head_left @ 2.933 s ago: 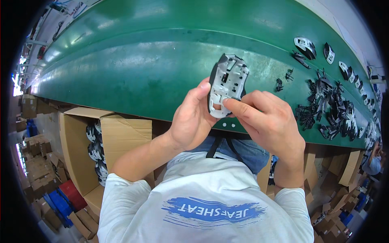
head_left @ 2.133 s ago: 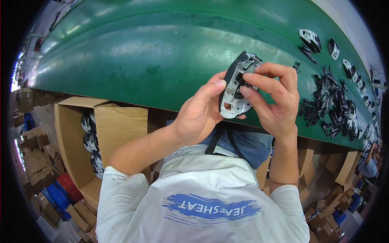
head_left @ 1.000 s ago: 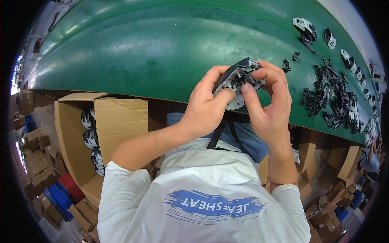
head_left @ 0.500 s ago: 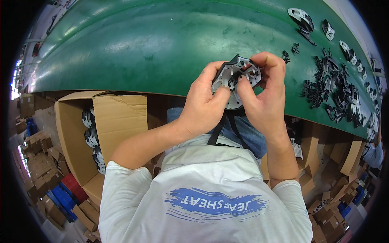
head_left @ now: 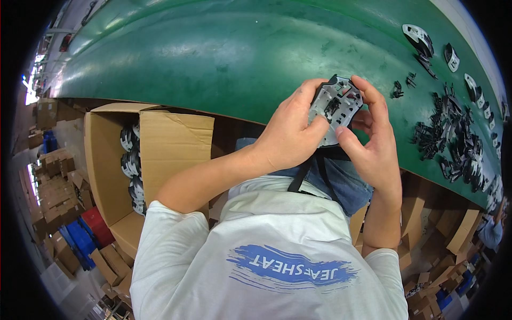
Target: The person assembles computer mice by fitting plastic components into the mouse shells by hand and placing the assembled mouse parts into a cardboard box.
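Note:
Both hands are around a plastic computer mouse shell (head_left: pixel 348 102), held over the near table edge with its grey, pegged inside facing up and a dark outer rim showing. A small black plastic part (head_left: pixel 333 106) sits in the middle of the cavity. My left hand (head_left: pixel 292 127) is closed on the shell's left side, its thumb lying over the inner wall near the black part. At the right side, my right hand (head_left: pixel 376 146) grips it with the index finger at the far corner and the thumb at the near rim. The other right fingers are partly hidden behind the shell.
A heap of black plastic parts (head_left: pixel 445 125) lies on the green table (head_left: pixel 213 58) to the right, with black-and-white shells (head_left: pixel 417 38) beyond it. Two small black pieces (head_left: pixel 398 89) lie nearer. An open cardboard box (head_left: pixel 176 138) on my left holds several shells (head_left: pixel 129 162).
The shell and both hands have shifted right in the picture, along with the view. My right thumb has drawn back from the cavity's middle to the near rim, uncovering the black part.

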A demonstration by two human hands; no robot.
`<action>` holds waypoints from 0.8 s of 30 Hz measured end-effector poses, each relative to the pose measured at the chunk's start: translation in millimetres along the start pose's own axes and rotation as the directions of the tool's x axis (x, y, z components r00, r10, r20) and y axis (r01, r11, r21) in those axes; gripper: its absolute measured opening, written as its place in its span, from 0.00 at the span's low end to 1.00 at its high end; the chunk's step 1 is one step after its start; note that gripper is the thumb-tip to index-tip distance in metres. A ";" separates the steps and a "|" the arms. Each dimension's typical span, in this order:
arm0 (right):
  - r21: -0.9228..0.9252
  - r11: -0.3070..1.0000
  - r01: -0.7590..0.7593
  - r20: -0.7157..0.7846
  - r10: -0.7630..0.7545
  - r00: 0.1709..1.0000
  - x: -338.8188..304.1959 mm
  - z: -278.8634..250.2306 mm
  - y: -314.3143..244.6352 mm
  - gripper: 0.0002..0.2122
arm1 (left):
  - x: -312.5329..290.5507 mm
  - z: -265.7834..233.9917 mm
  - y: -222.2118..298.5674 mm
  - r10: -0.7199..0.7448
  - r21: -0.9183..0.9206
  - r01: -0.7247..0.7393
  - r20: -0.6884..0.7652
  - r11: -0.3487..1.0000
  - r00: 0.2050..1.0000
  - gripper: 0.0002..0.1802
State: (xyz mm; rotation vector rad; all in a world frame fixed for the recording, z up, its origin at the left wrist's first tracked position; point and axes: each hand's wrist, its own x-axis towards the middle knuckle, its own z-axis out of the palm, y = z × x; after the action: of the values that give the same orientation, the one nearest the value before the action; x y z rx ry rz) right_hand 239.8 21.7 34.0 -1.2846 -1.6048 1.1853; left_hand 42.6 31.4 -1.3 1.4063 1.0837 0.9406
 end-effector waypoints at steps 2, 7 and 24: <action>-0.058 0.998 0.014 -0.040 -0.017 0.999 2.0 11.1 3.7 0.36 | -4.4 -2.7 -3.8 0.056 0.068 -0.053 -0.051 0.996 0.997 0.29; -0.169 0.974 0.152 -0.111 -0.172 0.979 -14.7 19.1 19.2 0.36 | -26.3 23.4 4.4 0.200 0.235 -0.162 -0.151 0.959 0.968 0.32; -0.090 0.972 0.216 -0.059 -0.222 0.973 -38.0 3.5 -17.2 0.35 | -43.8 52.7 39.3 0.303 0.150 -0.274 -0.237 0.950 0.923 0.34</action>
State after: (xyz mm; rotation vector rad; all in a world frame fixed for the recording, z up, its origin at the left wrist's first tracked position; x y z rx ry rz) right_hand 239.9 -17.3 49.3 -1.1523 -1.7114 0.9379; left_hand 85.5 -25.6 32.7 1.6003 1.1539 1.3217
